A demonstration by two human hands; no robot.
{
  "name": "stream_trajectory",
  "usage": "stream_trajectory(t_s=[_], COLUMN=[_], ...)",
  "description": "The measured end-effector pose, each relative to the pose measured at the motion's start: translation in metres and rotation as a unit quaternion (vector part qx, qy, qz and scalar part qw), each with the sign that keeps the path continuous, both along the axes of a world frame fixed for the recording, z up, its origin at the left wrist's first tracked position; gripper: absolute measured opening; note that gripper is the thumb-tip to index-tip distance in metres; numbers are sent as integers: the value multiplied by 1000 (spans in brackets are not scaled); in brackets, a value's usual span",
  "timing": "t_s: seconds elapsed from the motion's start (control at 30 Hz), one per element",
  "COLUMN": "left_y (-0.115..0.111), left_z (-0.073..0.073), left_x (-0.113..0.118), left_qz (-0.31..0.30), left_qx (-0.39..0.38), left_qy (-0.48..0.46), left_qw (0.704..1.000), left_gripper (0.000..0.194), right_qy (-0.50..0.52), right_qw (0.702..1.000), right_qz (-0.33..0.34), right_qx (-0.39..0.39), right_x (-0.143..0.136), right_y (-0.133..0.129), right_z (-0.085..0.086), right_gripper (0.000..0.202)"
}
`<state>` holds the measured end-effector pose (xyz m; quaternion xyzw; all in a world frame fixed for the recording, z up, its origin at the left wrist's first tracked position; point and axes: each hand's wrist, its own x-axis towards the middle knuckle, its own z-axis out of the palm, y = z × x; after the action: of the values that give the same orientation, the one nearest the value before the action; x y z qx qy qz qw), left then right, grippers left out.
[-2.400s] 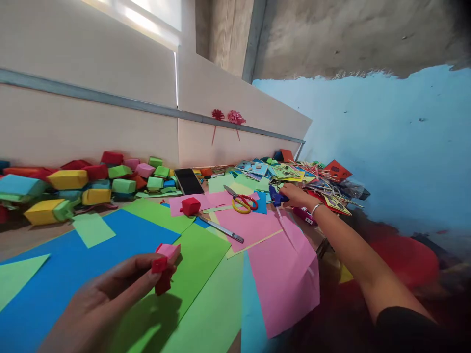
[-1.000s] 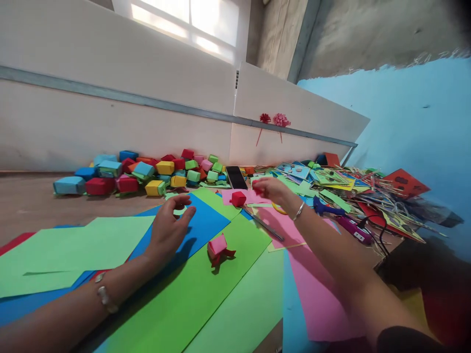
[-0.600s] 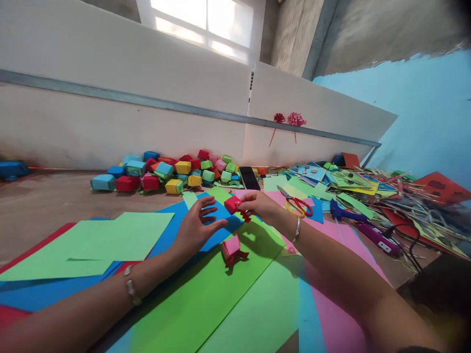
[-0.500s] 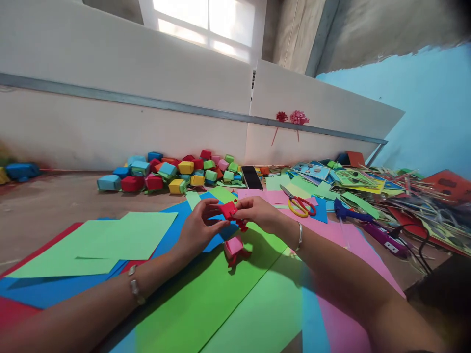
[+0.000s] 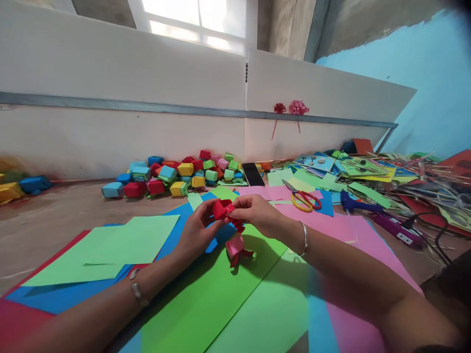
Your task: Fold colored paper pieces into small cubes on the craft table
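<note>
My left hand (image 5: 200, 226) and my right hand (image 5: 256, 214) meet in the middle of the head view, both closed on a small red folded paper piece (image 5: 221, 209). The left fingers hold its left side, while the right fingertips pinch its right side. A red folded paper strip (image 5: 238, 226) hangs below the right fingers. Just under the hands, a small pink paper box (image 5: 235, 245) with red strips at its base rests on a bright green paper sheet (image 5: 191, 299). My fingers hide part of the red piece.
Many coloured paper boxes (image 5: 169, 172) are piled by the wall, beside a phone (image 5: 252, 174). Scissors (image 5: 303, 200), a blue glue gun (image 5: 356, 203) and a purple power strip (image 5: 399, 230) lie to the right. Light green sheets (image 5: 110, 245) lie left; paper cards and sticks are heaped far right.
The red paper piece has turned in my hands, now showing an open, box-like fold. The camera view has shifted slightly. The pink box stays on the green sheet.
</note>
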<state>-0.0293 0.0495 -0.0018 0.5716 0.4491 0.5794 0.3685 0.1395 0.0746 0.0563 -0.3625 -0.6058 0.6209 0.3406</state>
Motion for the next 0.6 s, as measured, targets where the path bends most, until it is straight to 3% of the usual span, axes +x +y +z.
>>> stream_trajectory(t_s=[0.07,0.13,0.2,0.3,0.4,0.6], left_y=[0,1,0,-2,-3,-6], left_z=[1,1,1,0,-1,3], left_x=[-3,-6,-7,-7,-7,-5], left_qz=[15,8,-16,-65,-90,-84], left_qx=[5,1,-11,-43,-74,-95], left_qy=[-11,-28,-42,-63,-71,-97], left_qw=[1000,1000,999,995,991,987], left_gripper=[53,52,52,57,61,66], right_qy=[-41,-95,-144,-211,-263,-305], right_qw=[998,976,926,850,796,751], right_qz=[-12,-76,-129,-132,-110,-105], right_qx=[52,180,324,464,535,576], right_x=[4,10,15,18,15,6], right_y=[-1,0,0,-2,-3,3], right_z=[6,13,20,20,9,-18], right_gripper=[7,8,7,9,11,14])
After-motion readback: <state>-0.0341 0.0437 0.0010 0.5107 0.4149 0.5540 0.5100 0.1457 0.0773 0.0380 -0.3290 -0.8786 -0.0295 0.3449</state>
